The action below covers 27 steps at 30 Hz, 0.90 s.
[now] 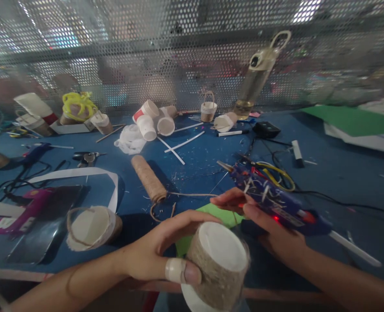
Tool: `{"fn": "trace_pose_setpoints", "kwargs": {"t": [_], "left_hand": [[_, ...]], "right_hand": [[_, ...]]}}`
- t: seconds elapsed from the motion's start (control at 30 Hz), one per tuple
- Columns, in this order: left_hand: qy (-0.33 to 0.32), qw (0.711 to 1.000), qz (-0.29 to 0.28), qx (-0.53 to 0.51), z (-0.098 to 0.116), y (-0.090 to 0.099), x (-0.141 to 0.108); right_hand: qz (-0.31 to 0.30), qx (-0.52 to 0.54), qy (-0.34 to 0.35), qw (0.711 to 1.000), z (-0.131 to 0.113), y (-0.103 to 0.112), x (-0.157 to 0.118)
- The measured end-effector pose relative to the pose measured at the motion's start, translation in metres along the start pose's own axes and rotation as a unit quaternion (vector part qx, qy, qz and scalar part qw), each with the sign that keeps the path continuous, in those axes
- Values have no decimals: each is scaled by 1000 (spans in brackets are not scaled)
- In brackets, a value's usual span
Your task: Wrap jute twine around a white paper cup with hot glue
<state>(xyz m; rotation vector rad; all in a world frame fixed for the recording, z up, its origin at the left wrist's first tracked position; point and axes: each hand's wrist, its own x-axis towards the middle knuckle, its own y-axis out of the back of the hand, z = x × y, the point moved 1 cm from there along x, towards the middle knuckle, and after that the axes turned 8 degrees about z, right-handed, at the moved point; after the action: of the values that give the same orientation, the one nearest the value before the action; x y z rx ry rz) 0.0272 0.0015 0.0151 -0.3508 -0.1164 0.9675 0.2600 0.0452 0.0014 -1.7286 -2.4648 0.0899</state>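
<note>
My left hand (166,251) is wrapped round a paper cup (216,268) covered in brown twine, its white base tilted up toward me. A pale bandage (175,270) is round the left thumb. My right hand (269,229) is closed at the handle of a blue hot glue gun (276,199), whose nozzle points to the upper left. A red light glows on the gun and a white glue stick (354,248) sticks out of its back. From a roll of twine (149,178), a strand runs to the right fingertips. Light green paper (219,213) lies beneath the hands.
A small twine-handled cup basket (92,227) stands at left, near a purple glue gun (26,212) and a dark phone-like slab (49,225). More cups (146,119), white strips (179,149) and a tilted water bottle (256,78) line the back by the perforated metal screen (179,56). Cables lie right.
</note>
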Motion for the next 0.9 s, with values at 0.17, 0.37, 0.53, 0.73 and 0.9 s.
{"fn": "trace_pose_setpoints", "kwargs": {"t": [0.17,0.37,0.53,0.73,0.9], "left_hand": [[-59,989,135,-25,-4,6,5],[-52,960,266,-73,-6,9,11],[-64,962,257,-66,-5,8,10],[-73,963,251,-61,-4,7,8],[-102,951,275,-100,-6,10,7]], "right_hand": [[64,3,12,998,-3,9,-3],[31,-26,56,998,-8,8,0],[36,-29,18,999,-8,5,1],[143,-222,48,963,-6,3,4],[225,-220,98,944,7,7,0]]}}
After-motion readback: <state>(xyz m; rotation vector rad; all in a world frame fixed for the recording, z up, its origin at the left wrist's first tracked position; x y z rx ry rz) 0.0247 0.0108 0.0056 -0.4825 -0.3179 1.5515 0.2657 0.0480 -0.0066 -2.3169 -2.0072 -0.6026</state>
